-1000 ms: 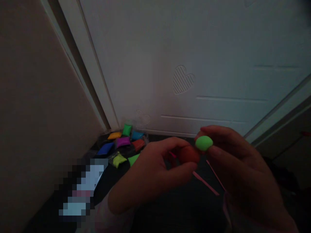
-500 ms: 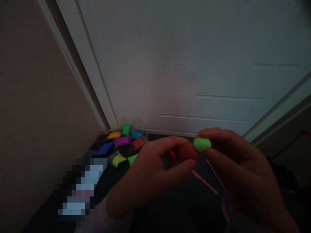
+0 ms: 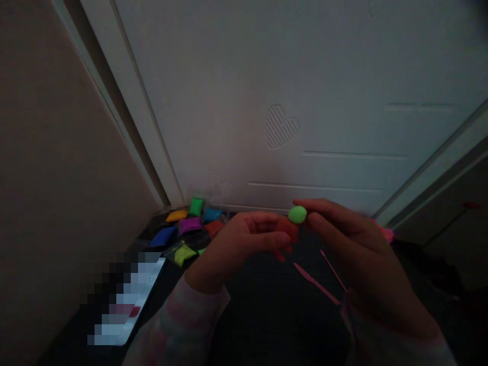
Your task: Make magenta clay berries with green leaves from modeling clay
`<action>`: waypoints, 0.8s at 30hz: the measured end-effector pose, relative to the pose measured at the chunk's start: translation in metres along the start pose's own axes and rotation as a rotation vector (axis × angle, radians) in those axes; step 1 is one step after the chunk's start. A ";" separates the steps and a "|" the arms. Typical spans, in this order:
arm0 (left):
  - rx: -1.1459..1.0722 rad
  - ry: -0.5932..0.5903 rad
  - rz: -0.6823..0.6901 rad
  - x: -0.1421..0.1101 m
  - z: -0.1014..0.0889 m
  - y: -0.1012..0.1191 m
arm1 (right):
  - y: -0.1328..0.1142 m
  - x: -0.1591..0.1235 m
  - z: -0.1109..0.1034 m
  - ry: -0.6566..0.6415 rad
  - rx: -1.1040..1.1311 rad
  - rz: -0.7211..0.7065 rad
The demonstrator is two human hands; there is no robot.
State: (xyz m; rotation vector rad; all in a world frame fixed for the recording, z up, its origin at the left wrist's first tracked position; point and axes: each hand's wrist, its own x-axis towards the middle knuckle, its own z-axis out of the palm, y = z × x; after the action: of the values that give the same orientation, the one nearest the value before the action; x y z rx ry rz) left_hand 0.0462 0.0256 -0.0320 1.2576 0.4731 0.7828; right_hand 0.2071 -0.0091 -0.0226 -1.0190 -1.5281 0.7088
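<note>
My left hand (image 3: 240, 244) is closed on an orange clay ball (image 3: 285, 230), pinched between thumb and fingers in front of the door. A small light-green clay ball (image 3: 297, 214) sits against the top right of the orange one. My right hand (image 3: 351, 239) is just beside the green ball, its thumb and forefinger apart around it; any contact looks slight at most. Below the hands, a pink modelling knife (image 3: 316, 283) and a thin pink stick (image 3: 333, 270) lie on the dark table.
Several bagged clay packs, among them a purple one (image 3: 190, 225) and a blue one (image 3: 162, 237), lie at the back left. A phone (image 3: 143, 300), partly pixelated, is at the left. A white door (image 3: 229, 101) stands behind. Something bright pink (image 3: 386, 234) shows behind my right hand.
Both hands have moved slightly left and up with the clay. My right thumb and forefinger have loosened from the green ball, which now rests higher on the orange one.
</note>
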 end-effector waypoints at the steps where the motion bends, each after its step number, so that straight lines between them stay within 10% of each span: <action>1: -0.034 -0.006 -0.012 0.002 -0.001 -0.002 | 0.001 0.001 0.000 0.009 0.009 0.005; 24: -0.190 -0.026 -0.067 0.008 -0.004 -0.010 | 0.006 0.006 -0.003 -0.005 0.125 0.104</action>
State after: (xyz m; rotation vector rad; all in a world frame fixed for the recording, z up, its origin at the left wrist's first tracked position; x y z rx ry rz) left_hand 0.0508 0.0332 -0.0424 1.0690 0.4082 0.7364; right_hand 0.2118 -0.0015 -0.0249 -1.0080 -1.4243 0.8693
